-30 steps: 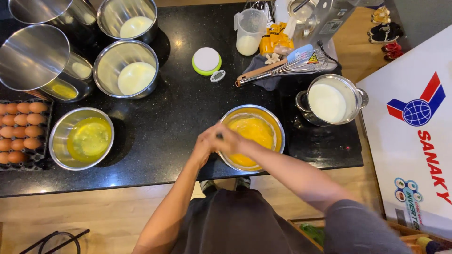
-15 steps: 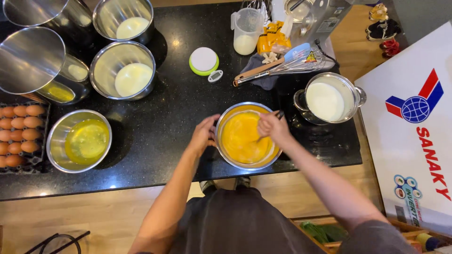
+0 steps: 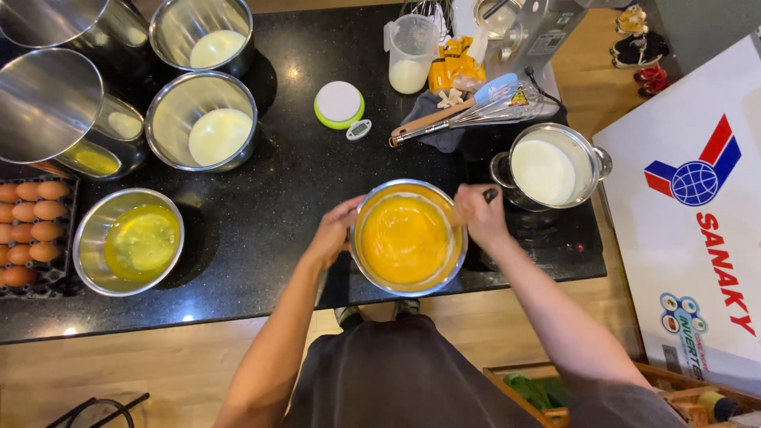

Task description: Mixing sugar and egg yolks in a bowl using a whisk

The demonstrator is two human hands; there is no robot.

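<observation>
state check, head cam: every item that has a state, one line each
left hand: gripping bowl rim
right hand: closed on a dark-handled utensil
mixing bowl: upright, holds orange-yellow mix
pot: uncovered, holds white liquid
measuring jug: part full, white liquid
left bowl: holds clear yellow liquid
egg tray: holds brown eggs

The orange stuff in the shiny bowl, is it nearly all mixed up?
Done: the orange mixture in the round steel bowl looks smooth and one colour. In hand: the left hand steadies the bowl's rim while the right hand holds a dark-handled tool at the edge. Left: the steel pot of white liquid and the steel bowl of clear yellow liquid sit apart, unmixed.
</observation>
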